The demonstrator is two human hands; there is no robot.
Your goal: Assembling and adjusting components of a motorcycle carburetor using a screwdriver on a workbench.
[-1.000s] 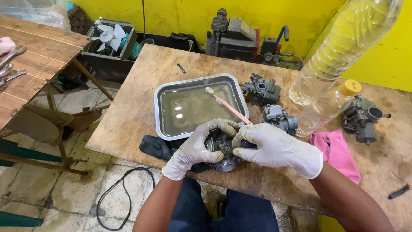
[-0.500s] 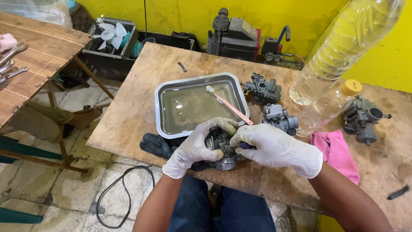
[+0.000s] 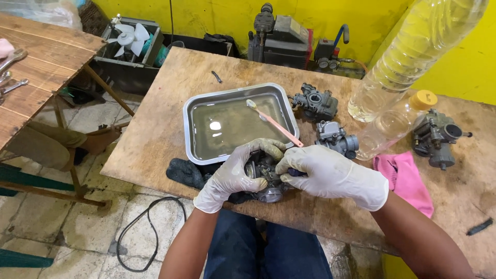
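Both gloved hands grasp one carburetor (image 3: 264, 178) at the near edge of the wooden table (image 3: 165, 124): the left hand (image 3: 233, 175) wraps its left side with fingers curled over the top, and the right hand (image 3: 330, 173) covers its right side, fingers closed on the body. Beneath the carburetor lies a dark rag (image 3: 188, 173), partly hidden by the hands. Just behind stands a metal tray (image 3: 188, 135) of murky liquid, with a pink toothbrush (image 3: 274, 124) resting across its right rim. Two more carburetors (image 3: 316, 103) (image 3: 337, 138) sit right of the tray. Further right stand a large clear bottle (image 3: 408, 57), a smaller bottle with a yellow cap (image 3: 395, 124), a pink cloth (image 3: 405, 178) and a fourth carburetor (image 3: 439, 137).
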